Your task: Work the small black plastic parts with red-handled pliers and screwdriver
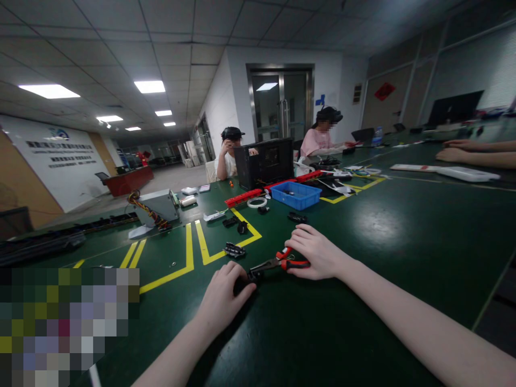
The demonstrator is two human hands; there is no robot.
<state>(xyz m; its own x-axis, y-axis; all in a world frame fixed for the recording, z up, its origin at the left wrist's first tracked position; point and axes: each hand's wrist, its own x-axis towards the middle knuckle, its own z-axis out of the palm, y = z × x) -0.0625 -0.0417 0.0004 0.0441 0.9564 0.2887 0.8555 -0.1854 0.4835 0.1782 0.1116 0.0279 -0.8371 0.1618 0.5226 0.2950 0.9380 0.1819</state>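
Note:
My right hand (318, 252) grips the red handles of a pair of pliers (278, 262) low over the green table (363, 301). The plier jaws point left toward my left hand (223, 295), which is closed on a small dark part (242, 284) resting on the table. The jaw tips meet that part beside my left fingers. A small black ribbed component (234, 250) lies just beyond, near a yellow tape line.
A blue bin (296, 195), red strips (243, 198), a roll of white tape (257, 202) and small black parts sit farther back. A grey power supply with coloured wires (155, 208) stands at left. Two seated people and another person's forearms (475, 153) are across the table.

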